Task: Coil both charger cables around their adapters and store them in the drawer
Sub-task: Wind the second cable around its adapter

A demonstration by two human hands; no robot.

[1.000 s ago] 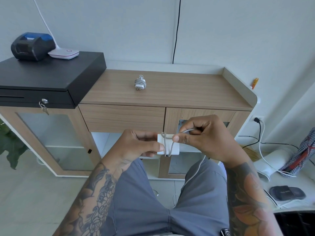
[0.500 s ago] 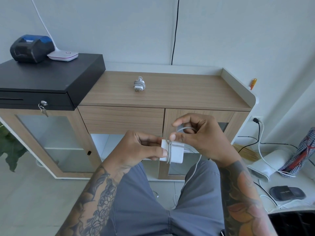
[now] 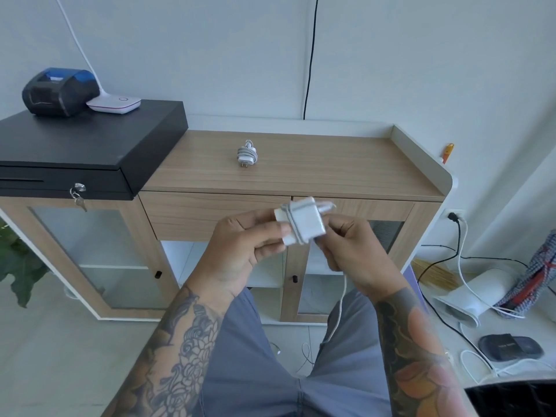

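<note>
Left hand grips the white adapter by its end; right hand pinches the cable just beside it. Since a second ago I see the block raised and tilted, and the cable now leaves from below. I judge another wrap is going on; slack hangs to the floor. Coiled charger waits on the cabinet top; drawer shut.

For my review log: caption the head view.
Left hand holds adapter; right hand winds its cable.
</note>
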